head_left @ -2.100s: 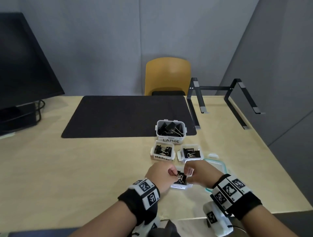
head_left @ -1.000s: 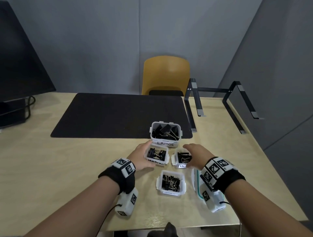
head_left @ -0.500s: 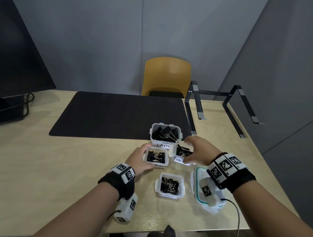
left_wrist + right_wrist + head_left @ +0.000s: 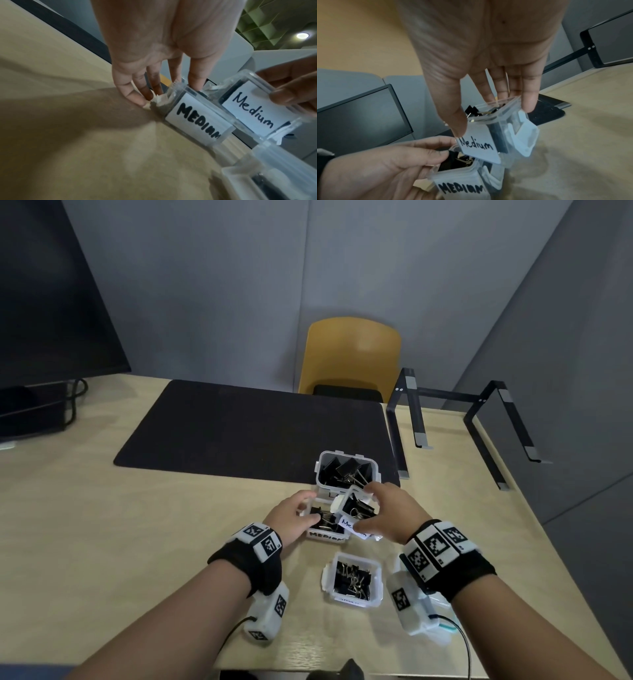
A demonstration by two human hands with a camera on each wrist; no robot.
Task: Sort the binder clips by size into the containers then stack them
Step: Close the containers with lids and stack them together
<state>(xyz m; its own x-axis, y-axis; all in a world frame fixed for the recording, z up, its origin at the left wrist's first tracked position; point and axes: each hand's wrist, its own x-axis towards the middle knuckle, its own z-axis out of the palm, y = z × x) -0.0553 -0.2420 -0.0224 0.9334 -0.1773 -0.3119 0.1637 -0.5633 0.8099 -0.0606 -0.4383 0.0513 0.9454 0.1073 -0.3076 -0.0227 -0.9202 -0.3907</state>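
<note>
I count four clear plastic tubs of black binder clips on my bench point(image 4: 102, 542). My right hand point(image 4: 390, 513) grips the tilted "Medium" tub point(image 4: 354, 513), lifted at 2 o'clock of the "MEDIUM" tub point(image 4: 322, 525) my left hand point(image 4: 291, 517) holds. The large-clip tub point(image 4: 347, 470) sits at 12, the small-clip tub point(image 4: 352, 578) at 6.

Four clear plastic containers hold binder clips: one labelled LARGE point(image 4: 347, 470), two labelled medium point(image 4: 325, 530) point(image 4: 356, 508), one nearest point(image 4: 352, 578) with an unreadable label. Two hands point(image 4: 291, 517) point(image 4: 394, 511), one yellow chair point(image 4: 352, 357), one black mat point(image 4: 239, 426).
</note>
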